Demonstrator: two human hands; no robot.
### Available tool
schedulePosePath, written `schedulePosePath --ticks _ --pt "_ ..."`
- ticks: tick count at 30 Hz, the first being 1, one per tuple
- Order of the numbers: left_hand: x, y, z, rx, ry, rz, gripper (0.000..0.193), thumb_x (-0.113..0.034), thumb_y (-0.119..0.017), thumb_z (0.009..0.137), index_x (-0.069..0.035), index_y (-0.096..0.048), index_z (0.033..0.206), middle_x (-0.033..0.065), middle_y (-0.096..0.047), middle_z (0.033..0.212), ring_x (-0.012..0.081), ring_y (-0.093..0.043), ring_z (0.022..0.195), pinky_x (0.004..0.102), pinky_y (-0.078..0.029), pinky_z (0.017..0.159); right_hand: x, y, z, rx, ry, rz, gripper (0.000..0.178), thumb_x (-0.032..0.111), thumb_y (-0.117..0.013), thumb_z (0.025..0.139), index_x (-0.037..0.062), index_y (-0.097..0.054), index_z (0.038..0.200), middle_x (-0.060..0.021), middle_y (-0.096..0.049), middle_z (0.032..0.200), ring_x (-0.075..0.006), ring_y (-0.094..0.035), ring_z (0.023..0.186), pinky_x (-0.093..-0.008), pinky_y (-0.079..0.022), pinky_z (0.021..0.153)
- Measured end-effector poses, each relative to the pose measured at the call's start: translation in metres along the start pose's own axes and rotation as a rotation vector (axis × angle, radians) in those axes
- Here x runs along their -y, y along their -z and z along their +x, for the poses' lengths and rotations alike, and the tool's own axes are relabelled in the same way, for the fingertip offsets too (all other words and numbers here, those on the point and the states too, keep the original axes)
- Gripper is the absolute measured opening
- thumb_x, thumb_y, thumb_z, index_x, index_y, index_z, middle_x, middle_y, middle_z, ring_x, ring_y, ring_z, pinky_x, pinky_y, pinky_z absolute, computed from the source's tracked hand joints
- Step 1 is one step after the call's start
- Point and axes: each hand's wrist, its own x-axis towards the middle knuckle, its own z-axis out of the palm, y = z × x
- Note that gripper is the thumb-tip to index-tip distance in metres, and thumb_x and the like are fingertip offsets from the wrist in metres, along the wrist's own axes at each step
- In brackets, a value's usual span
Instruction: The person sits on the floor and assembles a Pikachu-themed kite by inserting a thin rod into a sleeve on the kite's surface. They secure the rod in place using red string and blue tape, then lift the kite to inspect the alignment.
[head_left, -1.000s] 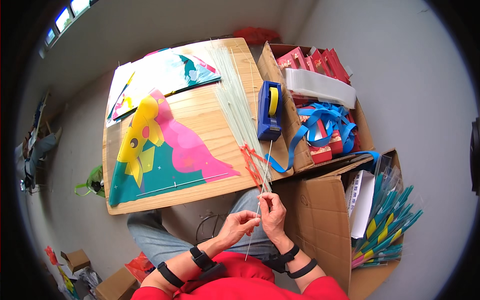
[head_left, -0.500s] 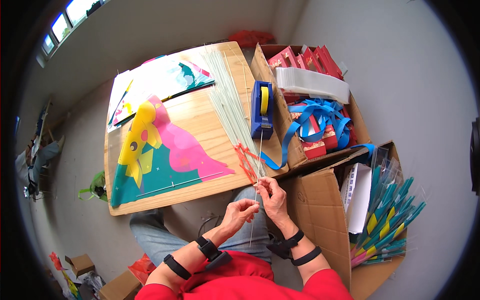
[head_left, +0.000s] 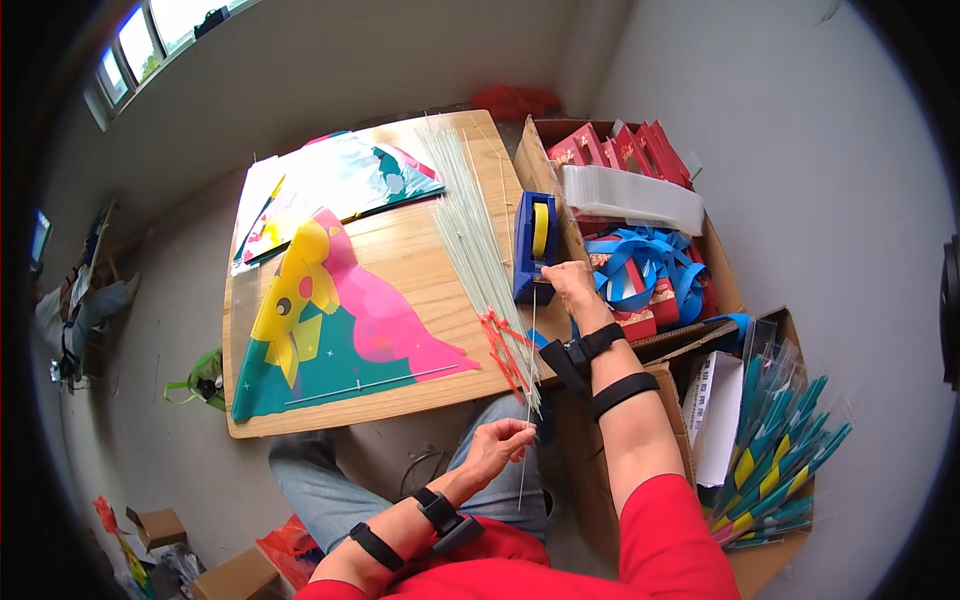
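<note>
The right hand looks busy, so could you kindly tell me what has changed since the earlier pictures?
The right hand has left its earlier hold on the thin rod and moved forward to the near end of the blue tape dispenser; its exact grip there is too small to tell. The left hand still holds the rod. The printed sheet and rod bundle stay on the table.

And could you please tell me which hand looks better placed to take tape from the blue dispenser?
The right hand, I'd judge: it is at the front end of the blue tape dispenser, while the left hand is away from it, pinching a thin pale rod.
</note>
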Motion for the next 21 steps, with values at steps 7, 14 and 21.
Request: schedulePosePath --ticks 7,14,21 --pt "-0.002 -0.001 0.003 0.001 -0.002 0.011 0.022 -0.022 -0.072 0.095 -0.002 -0.071 0.104 0.0021 -0.069 0.085 0.0067 -0.058 0.067 0.0215 -0.048 0.061 -0.007 -0.008 0.022 -0.119 -0.135 0.334 0.027 0.009 -0.083 0.071 -0.0104 -0.071 0.086 -0.0173 -0.072 0.082 -0.0235 -0.069 0.07 -0.0352 -0.056 0.061" --pt "0.002 -0.001 0.006 -0.022 0.004 -0.012 0.02 -0.02 -0.072 0.095 -0.002 -0.071 0.103 0.0022 -0.069 0.085 0.0067 -0.059 0.069 0.0206 -0.047 0.06 0.043 0.066 -0.072 0.339 -0.34 0.768 0.025 0.016 -0.071 0.093 0.0132 -0.055 0.074 0.006 -0.042 0.062 -0.0045 -0.032 0.047 -0.0225 -0.022 0.041" --pt "0.002 -0.002 0.006 -0.04 0.006 -0.027 0.017 -0.019 -0.073 0.095 -0.002 -0.07 0.099 0.0018 -0.069 0.083 0.006 -0.057 0.066 0.0211 -0.046 0.059 -0.025 0.088 -0.25 0.453 -0.329 0.946 0.016 0.017 -0.068 0.097 0.0077 -0.061 0.086 0.0079 -0.047 0.067 -0.001 -0.037 0.051 -0.0194 -0.026 0.045"
